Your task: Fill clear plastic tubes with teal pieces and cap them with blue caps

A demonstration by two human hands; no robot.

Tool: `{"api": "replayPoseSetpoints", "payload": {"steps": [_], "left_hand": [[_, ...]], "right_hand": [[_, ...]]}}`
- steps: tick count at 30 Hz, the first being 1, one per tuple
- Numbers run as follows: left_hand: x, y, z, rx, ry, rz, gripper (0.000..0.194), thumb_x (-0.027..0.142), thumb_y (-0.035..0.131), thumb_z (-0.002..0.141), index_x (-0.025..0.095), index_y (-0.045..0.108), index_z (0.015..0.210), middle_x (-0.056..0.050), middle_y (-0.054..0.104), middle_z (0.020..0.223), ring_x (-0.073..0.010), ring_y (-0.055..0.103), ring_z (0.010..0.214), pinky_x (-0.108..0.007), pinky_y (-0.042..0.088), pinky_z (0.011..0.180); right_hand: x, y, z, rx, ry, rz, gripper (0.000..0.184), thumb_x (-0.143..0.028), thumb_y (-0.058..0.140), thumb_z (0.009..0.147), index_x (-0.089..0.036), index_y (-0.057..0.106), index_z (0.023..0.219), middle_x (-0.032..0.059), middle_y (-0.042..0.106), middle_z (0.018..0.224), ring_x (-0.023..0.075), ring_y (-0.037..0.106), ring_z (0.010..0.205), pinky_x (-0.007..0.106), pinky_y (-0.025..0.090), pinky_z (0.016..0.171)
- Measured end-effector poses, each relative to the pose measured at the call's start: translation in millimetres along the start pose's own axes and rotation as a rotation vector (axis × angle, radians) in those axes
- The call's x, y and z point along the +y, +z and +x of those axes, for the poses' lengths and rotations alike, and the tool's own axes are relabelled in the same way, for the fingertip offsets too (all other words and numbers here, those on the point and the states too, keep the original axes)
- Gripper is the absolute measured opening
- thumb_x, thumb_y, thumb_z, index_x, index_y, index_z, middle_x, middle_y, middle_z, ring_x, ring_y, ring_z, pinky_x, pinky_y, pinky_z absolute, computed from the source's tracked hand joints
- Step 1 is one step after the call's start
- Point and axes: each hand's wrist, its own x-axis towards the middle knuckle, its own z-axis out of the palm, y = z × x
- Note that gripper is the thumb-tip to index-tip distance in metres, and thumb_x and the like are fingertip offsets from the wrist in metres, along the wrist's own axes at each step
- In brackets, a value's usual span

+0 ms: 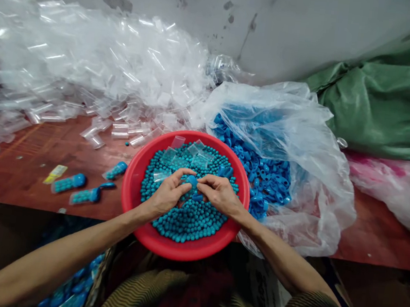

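Note:
Over a red basin (pixel 134 185) of teal beads (pixel 183 224), my two hands meet at a small clear tube with a blue cap (pixel 192 181). My left hand (pixel 169 191) grips it between thumb and fingers. My right hand (pixel 222 197) pinches at its other side, fingertips closed near the cap; my fingers hide much of the tube. Several empty clear tubes (pixel 200 160) lie on the beads just beyond my hands. Some blue caps (pixel 225 171) rest in the basin near my right hand.
Many clear tubes (pixel 108 60) are heaped along the wall at the back left. Filled capped tubes (pixel 85 195) lie left of the basin. An open plastic bag (pixel 315 184) of blue caps (pixel 264 179) stands right. Green cloth (pixel 386 104) is behind it; a blue-filled box (pixel 74 286) sits below.

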Motion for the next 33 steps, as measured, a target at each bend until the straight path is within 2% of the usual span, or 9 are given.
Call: {"api": "replayPoseSetpoints", "payload": {"steps": [5, 11, 16, 19, 21, 23, 27, 29, 33], "left_hand": [[-1.2, 0.8, 4.8, 0.089, 0.026, 0.026, 0.037, 0.037, 0.06, 0.076, 0.021, 0.047, 0.107, 0.01, 0.038, 0.054, -0.0031, 0.035, 0.037, -0.015, 0.032, 0.034], [4.6, -14.8, 4.8, -0.077, 0.02, 0.1, 0.048, 0.044, 0.06, 0.076, 0.022, 0.04, 0.113, 0.008, 0.049, 0.059, -0.0076, 0.051, 0.039, -0.016, 0.032, 0.034], [8.5, -9.7, 0.8, -0.046, 0.032, 0.115, 0.042, 0.038, 0.06, 0.076, 0.022, 0.041, 0.11, 0.009, 0.046, 0.059, -0.0054, 0.044, 0.039, -0.017, 0.033, 0.035], [7.5, -4.8, -2.1, -0.001, 0.049, 0.129, 0.048, 0.034, 0.059, 0.077, 0.023, 0.04, 0.12, 0.008, 0.042, 0.06, -0.0051, 0.038, 0.039, -0.019, 0.033, 0.037], [6.0, -2.6, -3.2, 0.017, 0.064, 0.138, 0.054, 0.032, 0.058, 0.078, 0.024, 0.038, 0.128, 0.008, 0.042, 0.06, -0.0051, 0.035, 0.039, -0.019, 0.032, 0.038], [5.3, -0.7, -3.3, 0.055, 0.098, 0.151, 0.056, 0.029, 0.058, 0.078, 0.023, 0.038, 0.13, 0.005, 0.048, 0.065, -0.0069, 0.04, 0.045, -0.02, 0.036, 0.045], [7.0, 3.5, -1.4, 0.108, 0.191, 0.158, 0.048, 0.024, 0.059, 0.073, 0.019, 0.049, 0.119, -0.003, 0.06, 0.095, -0.0162, 0.054, 0.088, -0.025, 0.043, 0.081], [8.3, 5.6, -1.5, 0.095, 0.196, 0.148, 0.041, 0.024, 0.059, 0.072, 0.019, 0.052, 0.112, -0.003, 0.06, 0.099, -0.0172, 0.052, 0.096, -0.025, 0.039, 0.089], [6.1, 9.0, -4.4, 0.11, 0.19, 0.175, 0.03, 0.027, 0.058, 0.074, 0.019, 0.051, 0.102, 0.001, 0.055, 0.081, -0.0146, 0.05, 0.079, -0.024, 0.042, 0.077]], "right_hand": [[5.2, 4.3, 0.6, 0.028, -0.033, 0.005, 0.015, -0.029, 0.051, 0.082, -0.017, 0.061, 0.083, -0.0047, 0.051, 0.061, 0.007, 0.047, 0.048, 0.02, 0.038, 0.046], [-9.8, -17.7, 5.5, -0.168, 0.049, 0.133, 0.029, -0.026, 0.057, 0.075, -0.016, 0.059, 0.101, -0.004, 0.054, 0.07, 0.0067, 0.052, 0.05, 0.022, 0.047, 0.05], [-9.3, -16.0, 15.6, 0.042, 0.065, 0.253, 0.065, -0.025, 0.064, 0.069, -0.018, 0.041, 0.13, -0.0004, 0.061, 0.086, 0.009, 0.055, 0.054, 0.025, 0.051, 0.053], [-9.0, -7.6, 12.9, 0.099, -0.05, 0.032, 0.052, -0.026, 0.057, 0.078, -0.018, 0.046, 0.129, 0.0057, 0.064, 0.099, 0.0154, 0.062, 0.075, 0.032, 0.052, 0.072], [-11.8, -3.1, 8.1, 0.024, -0.145, -0.171, 0.044, -0.029, 0.05, 0.085, -0.018, 0.05, 0.127, 0.0087, 0.063, 0.11, 0.0201, 0.06, 0.097, 0.038, 0.046, 0.089], [-15.2, 1.2, 3.4, -0.099, -0.2, -0.316, 0.061, -0.036, 0.054, 0.083, -0.016, 0.037, 0.138, 0.0135, 0.055, 0.125, 0.0246, 0.053, 0.113, 0.041, 0.041, 0.096], [-18.6, 11.9, -3.1, -0.196, -0.212, -0.5, 0.112, -0.045, 0.072, 0.066, -0.014, 0.002, 0.147, 0.0219, 0.039, 0.136, 0.0322, 0.046, 0.12, 0.044, 0.043, 0.093], [-19.3, 16.6, -5.6, -0.151, -0.218, -0.596, 0.11, -0.043, 0.069, 0.069, -0.015, -0.002, 0.147, 0.0211, 0.044, 0.13, 0.0318, 0.053, 0.111, 0.043, 0.047, 0.085], [-19.4, 21.2, -9.5, -0.049, -0.323, -0.791, 0.098, -0.042, 0.061, 0.073, -0.011, 0.004, 0.146, 0.0198, 0.051, 0.118, 0.0295, 0.058, 0.096, 0.038, 0.051, 0.073]]}}
